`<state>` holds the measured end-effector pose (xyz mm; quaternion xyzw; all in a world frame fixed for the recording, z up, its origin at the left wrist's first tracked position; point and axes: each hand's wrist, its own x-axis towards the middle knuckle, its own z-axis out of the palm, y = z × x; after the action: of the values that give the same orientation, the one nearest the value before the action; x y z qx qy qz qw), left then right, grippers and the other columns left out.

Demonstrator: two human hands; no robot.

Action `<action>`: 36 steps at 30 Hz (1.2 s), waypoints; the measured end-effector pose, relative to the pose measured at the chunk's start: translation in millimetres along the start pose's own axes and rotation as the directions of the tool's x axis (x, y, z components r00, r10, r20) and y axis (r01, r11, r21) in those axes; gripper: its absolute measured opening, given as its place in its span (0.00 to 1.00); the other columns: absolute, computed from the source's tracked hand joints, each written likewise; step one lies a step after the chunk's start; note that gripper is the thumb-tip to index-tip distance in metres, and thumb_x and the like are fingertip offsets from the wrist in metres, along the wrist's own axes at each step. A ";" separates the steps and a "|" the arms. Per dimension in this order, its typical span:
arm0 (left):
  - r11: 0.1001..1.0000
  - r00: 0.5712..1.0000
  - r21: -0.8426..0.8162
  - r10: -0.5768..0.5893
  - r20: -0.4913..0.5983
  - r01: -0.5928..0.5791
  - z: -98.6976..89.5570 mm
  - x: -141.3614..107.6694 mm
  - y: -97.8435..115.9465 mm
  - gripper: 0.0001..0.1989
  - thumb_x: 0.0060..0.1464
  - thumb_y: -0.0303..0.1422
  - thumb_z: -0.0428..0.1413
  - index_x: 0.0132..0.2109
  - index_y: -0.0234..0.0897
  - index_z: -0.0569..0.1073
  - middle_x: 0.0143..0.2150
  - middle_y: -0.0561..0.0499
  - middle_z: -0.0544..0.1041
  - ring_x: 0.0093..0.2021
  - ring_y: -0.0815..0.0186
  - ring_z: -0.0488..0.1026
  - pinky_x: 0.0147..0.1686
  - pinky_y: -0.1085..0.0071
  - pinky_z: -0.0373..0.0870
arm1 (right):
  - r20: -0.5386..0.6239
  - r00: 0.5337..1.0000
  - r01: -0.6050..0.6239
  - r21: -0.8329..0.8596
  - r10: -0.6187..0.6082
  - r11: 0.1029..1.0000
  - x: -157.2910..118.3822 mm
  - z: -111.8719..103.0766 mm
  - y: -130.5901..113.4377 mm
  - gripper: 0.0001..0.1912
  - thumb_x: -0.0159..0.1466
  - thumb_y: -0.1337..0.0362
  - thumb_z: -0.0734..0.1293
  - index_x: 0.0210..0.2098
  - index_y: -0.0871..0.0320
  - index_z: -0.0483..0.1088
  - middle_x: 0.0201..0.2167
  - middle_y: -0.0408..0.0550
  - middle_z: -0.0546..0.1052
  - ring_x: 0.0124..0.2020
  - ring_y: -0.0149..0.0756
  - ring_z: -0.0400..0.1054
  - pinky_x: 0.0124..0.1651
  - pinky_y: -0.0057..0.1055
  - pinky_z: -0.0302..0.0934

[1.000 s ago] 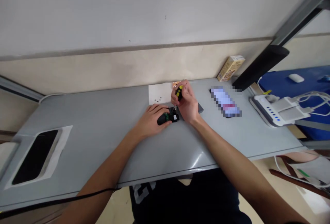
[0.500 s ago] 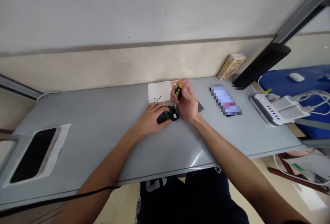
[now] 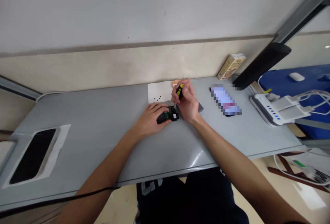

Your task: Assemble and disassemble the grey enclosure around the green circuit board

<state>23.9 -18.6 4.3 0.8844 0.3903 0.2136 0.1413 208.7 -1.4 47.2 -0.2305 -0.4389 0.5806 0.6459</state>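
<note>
An opened black device, by its shape a computer mouse (image 3: 175, 116), lies on the table with a green circuit board bare. My left hand (image 3: 151, 118) is closed round its rounded left end, pressing it against the tabletop. In my right hand (image 3: 187, 102) is a screwdriver (image 3: 179, 92) with a black and yellow handle. Its thin shaft points down at the mouse's upper right part; whether the tip sits in a screw I cannot tell. A dark grey piece (image 3: 200, 107) shows partly from behind my right wrist. Several tiny dark screws (image 3: 157, 98) lie on a white paper (image 3: 157, 89).
A phone (image 3: 226, 100) with a lit screen lies to the right, near a small carton (image 3: 231, 66) and a black post (image 3: 261, 66). A white power strip (image 3: 273, 115) with plugs stands farther right. At the left, a black-faced tablet-like device (image 3: 33, 157) rests on white paper.
My right hand and the screwdriver have shifted very slightly to the right. My left hand and the mouse stay where they were.
</note>
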 end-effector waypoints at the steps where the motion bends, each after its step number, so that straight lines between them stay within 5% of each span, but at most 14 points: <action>1: 1.000 1.000 -0.002 -0.004 0.004 0.004 -0.4 0.2 0.4 0.16 0.64 0.41 0.60 0.56 0.43 0.73 0.59 0.47 0.76 0.60 0.54 0.70 0.63 0.52 0.64 | -0.010 1.000 0.003 0.002 -0.003 1.000 0.1 0.0 0.0 0.20 0.68 0.41 0.65 0.36 0.50 0.62 0.23 0.39 0.61 0.23 0.32 0.50 0.27 0.31 0.50; 22: 1.000 1.000 0.003 -0.002 -0.002 0.002 0.1 -0.3 0.1 0.16 0.62 0.41 0.61 0.54 0.43 0.72 0.59 0.48 0.76 0.60 0.55 0.70 0.63 0.52 0.65 | -0.065 0.998 -0.004 0.018 0.005 1.000 0.3 0.7 -0.4 0.19 0.67 0.42 0.66 0.37 0.49 0.63 0.27 0.41 0.62 0.24 0.32 0.52 0.26 0.32 0.51; 36: 1.000 1.000 0.010 0.002 -0.014 -0.002 1.9 -0.3 -1.6 0.17 0.62 0.41 0.61 0.54 0.42 0.72 0.59 0.47 0.77 0.59 0.54 0.70 0.63 0.52 0.65 | 0.014 1.000 -0.011 0.026 0.011 1.000 -0.3 0.8 -1.9 0.18 0.69 0.43 0.65 0.36 0.51 0.63 0.24 0.39 0.62 0.22 0.31 0.50 0.26 0.30 0.50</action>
<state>23.6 -18.0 1.9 0.8839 0.3914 0.2182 0.1339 209.1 -2.2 49.1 -0.2205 -0.4343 0.5914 0.6427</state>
